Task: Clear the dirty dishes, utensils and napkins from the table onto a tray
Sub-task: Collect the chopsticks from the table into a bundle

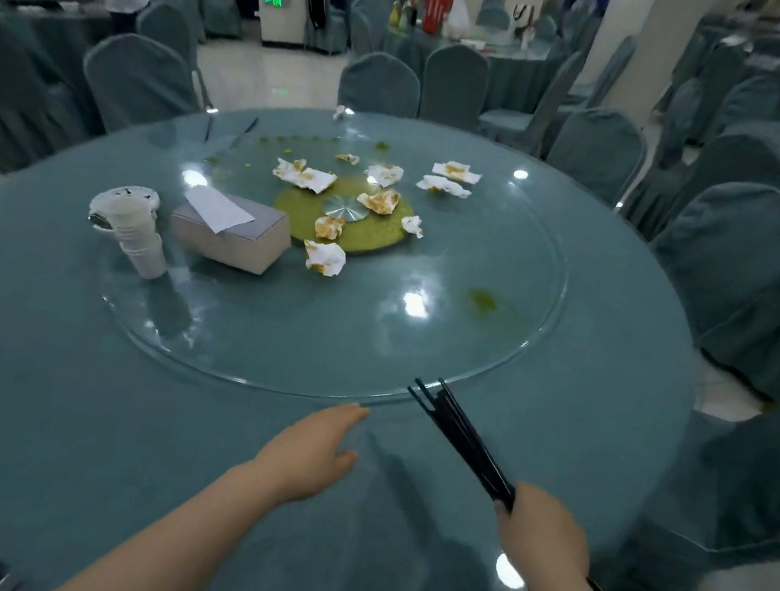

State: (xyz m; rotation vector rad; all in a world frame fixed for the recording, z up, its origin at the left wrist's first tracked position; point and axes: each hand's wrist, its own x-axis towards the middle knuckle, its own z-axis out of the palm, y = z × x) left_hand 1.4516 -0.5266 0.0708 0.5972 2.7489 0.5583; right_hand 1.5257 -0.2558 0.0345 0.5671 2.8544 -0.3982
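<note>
Left hand (309,453): open, fingers straight, palm down, forearm extended. Right hand (544,531): fingers curled in a grip, forearm extended.

Near side of the table (98,400) is bare cloth; further in, the cup stack (134,227), tissue box (232,231) and scattered napkins (325,257) crowd the glass turntable (421,342).

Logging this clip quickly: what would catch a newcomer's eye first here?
The stained, crumpled napkins scattered round the centre of the glass turntable stand out first. Left of them sit a tissue box and a stack of paper cups. Near the front edge, the right hand grips a bundle of black chopsticks.
</note>
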